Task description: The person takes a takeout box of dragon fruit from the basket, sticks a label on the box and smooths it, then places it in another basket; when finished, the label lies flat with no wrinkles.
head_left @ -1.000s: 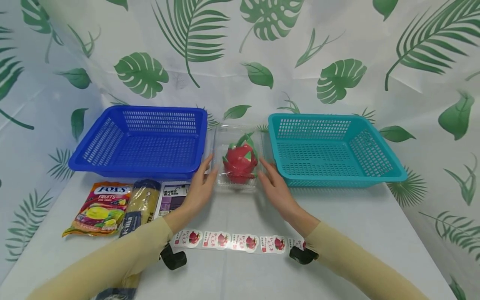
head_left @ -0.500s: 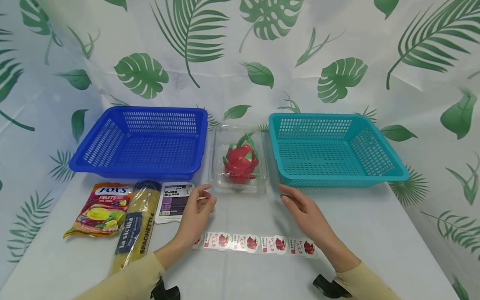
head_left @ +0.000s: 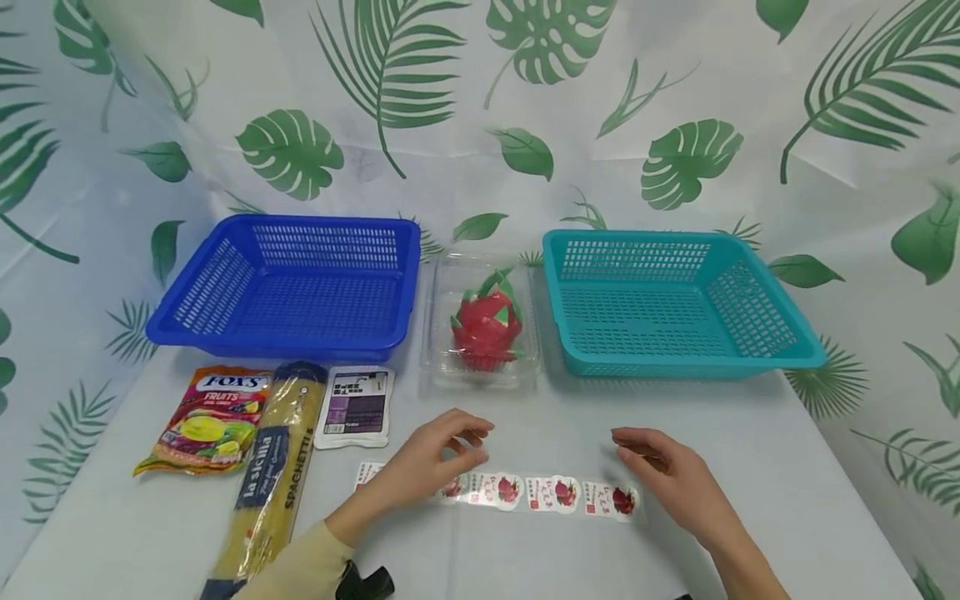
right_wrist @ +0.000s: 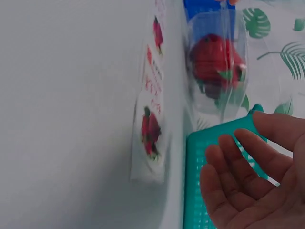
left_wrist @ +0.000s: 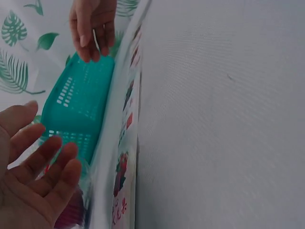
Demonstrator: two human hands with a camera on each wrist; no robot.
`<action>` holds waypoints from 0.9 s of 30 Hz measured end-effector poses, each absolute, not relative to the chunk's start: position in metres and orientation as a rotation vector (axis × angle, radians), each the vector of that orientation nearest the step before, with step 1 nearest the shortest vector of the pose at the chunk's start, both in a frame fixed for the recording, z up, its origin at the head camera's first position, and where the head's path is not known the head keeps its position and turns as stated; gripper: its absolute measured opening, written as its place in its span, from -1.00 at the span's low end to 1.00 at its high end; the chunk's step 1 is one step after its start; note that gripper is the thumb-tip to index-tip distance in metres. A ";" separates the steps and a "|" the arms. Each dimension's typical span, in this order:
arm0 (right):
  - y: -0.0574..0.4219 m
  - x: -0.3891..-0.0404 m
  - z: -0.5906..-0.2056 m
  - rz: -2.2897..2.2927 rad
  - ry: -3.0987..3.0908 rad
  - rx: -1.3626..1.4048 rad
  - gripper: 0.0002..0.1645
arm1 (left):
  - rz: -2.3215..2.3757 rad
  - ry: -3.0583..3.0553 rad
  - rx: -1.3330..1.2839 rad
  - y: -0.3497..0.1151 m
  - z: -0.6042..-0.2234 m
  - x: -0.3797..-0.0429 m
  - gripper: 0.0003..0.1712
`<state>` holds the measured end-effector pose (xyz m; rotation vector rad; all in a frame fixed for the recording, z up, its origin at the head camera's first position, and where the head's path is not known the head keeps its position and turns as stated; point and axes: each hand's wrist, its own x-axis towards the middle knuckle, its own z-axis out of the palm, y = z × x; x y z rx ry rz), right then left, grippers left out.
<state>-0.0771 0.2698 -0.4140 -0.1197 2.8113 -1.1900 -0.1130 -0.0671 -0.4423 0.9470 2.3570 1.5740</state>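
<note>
A red dragon fruit with green tips (head_left: 487,329) sits inside a clear plastic box (head_left: 442,367) between the two baskets. In front of it lies a strip of dragon fruit stickers (head_left: 551,493). My left hand (head_left: 423,462) hovers above the left part of that strip, hiding some stickers, its fingers loosely bent around nothing. Near the strip's right end is my right hand (head_left: 678,483), also holding nothing. Both wrist views show relaxed, spread fingers, with the left hand (left_wrist: 35,176) and right hand (right_wrist: 259,176) apart from the stickers.
A blue basket (head_left: 281,342) stands at the back left and a teal basket (head_left: 682,367) at the back right. On the left lie a Fox's candy bag (head_left: 206,421), a spaghetti pack (head_left: 273,467) and a flat white-and-purple packet (head_left: 354,408).
Both hands have let go of the clear box's sides and drawn back toward the sticker strip. The left hand has also shifted right, the right hand farther right. The box stays in place.
</note>
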 end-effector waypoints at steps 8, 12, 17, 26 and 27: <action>0.282 -0.063 -0.418 -1.088 2.819 -0.080 -0.58 | 1.252 2.300 1.224 -0.036 -0.444 -0.114 -0.59; 0.286 -0.060 -0.423 -1.046 2.790 -0.029 -0.54 | 1.128 2.301 1.280 -0.023 -0.443 -0.117 -0.62; 0.293 -0.056 -0.429 -1.004 2.752 0.042 -0.49 | 0.976 2.306 1.383 -0.009 -0.445 -0.119 -0.63; 0.295 -0.055 -0.437 -0.936 2.739 0.015 -0.49 | 0.806 2.358 1.441 0.005 -0.449 -0.121 -0.67; 0.295 -0.055 -0.438 -0.934 2.760 -0.011 -0.52 | 0.798 2.359 1.441 0.006 -0.449 -0.121 -0.67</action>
